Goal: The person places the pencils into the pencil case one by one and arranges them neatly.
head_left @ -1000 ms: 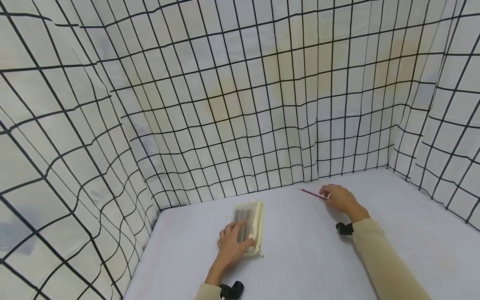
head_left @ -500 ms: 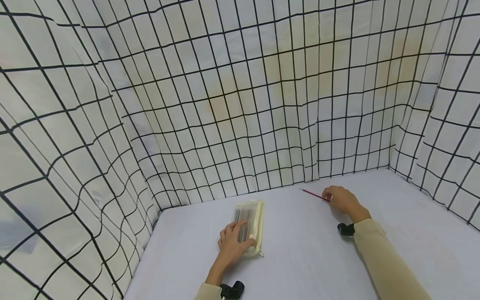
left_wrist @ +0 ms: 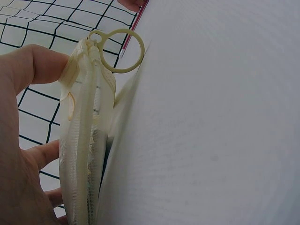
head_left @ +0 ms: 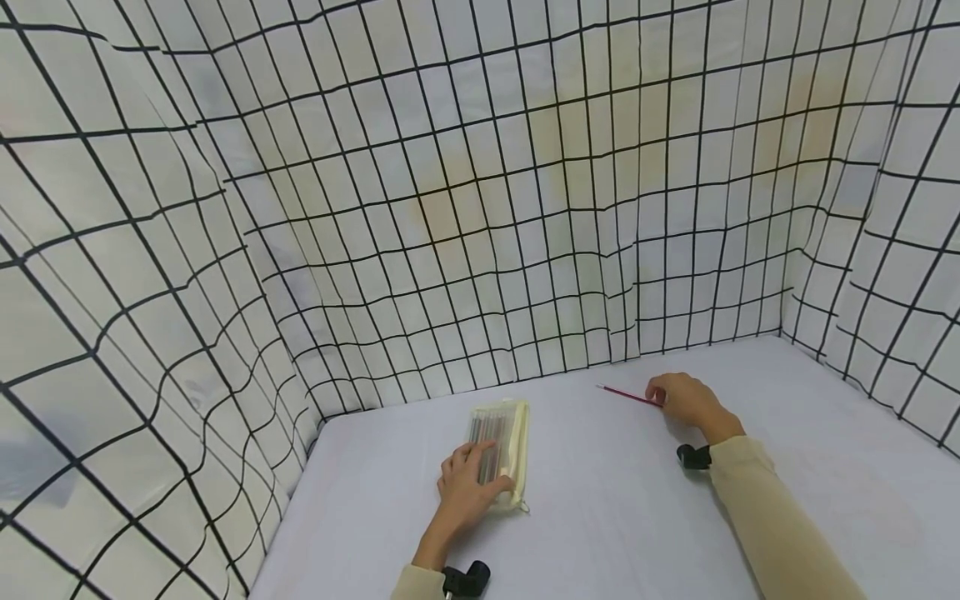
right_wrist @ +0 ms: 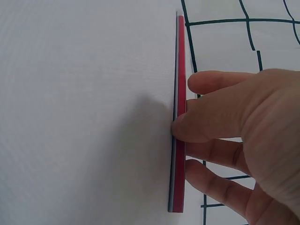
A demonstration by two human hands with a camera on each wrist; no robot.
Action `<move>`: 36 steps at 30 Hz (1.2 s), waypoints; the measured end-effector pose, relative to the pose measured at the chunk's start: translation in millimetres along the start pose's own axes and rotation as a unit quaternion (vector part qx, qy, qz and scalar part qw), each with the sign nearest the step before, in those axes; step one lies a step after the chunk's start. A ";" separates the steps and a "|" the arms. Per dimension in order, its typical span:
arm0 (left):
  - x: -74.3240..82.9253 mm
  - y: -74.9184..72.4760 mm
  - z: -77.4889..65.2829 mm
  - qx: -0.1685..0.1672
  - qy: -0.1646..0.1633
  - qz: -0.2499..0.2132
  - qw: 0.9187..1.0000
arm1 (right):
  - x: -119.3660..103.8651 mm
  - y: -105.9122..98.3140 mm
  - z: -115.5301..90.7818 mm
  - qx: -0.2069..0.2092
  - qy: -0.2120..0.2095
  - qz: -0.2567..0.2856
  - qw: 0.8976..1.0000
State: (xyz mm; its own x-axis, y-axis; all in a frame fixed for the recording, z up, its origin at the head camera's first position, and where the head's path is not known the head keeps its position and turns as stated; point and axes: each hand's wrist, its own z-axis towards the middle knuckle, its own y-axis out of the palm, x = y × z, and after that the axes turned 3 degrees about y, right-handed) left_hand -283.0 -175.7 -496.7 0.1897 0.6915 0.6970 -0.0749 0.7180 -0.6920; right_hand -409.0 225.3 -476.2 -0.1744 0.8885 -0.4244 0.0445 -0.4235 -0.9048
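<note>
A pale yellow pencil case (head_left: 519, 454) with a see-through front lies on the table, slim pencils or pens showing inside. Over its near part rests my left hand (head_left: 463, 490), fingers spread and relaxed. In the left wrist view, the thumb touches the case's (left_wrist: 75, 159) zipped end beside a yellow pull ring (left_wrist: 142, 50). Farther right, my right hand (head_left: 692, 406) pinches a red pencil (head_left: 626, 394) near its right end. The right wrist view has the thumb across the pencil (right_wrist: 181, 61), other fingers behind it, the pencil close along the white surface.
The white-covered table (head_left: 585, 517) runs back to a white cloth wall (head_left: 480, 250) with black grid lines, which continues at left and right. Each wrist wears a small black camera, like the one (head_left: 693, 457) at the right sleeve.
The right thumb and fingers have closed on the pencil's end, and the pencil has shifted slightly toward me. My left hand and the case stay put.
</note>
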 end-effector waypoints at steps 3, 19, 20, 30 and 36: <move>0.1 0.2 0.9 0.002 0.001 0.000 1.000 | -1.3 -0.1 -0.5 -0.009 0.002 -0.006 1.000; 0.5 0.6 0.8 0.001 0.001 0.006 1.000 | -8.3 -4.9 -6.1 -0.049 -0.001 -0.010 0.999; 0.4 0.6 0.8 0.001 0.000 0.006 1.000 | -8.8 -5.0 -6.3 -0.050 -0.001 -0.008 0.999; -0.5 0.9 1.2 0.000 -0.003 0.006 1.000 | -11.0 -3.0 -4.2 -0.050 -0.029 0.025 0.998; 0.2 0.2 0.7 0.001 -0.002 0.005 1.000 | -12.8 -2.4 -2.0 -0.056 -0.048 0.082 0.994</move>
State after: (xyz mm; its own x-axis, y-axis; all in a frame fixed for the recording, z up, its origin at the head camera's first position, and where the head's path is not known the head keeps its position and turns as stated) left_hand -283.6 -175.4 -496.6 0.1851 0.6988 0.6909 -0.0791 0.7114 -0.6983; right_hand -404.9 215.3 -468.6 -0.2476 0.7858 -0.5667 0.1875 -0.5350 -0.8238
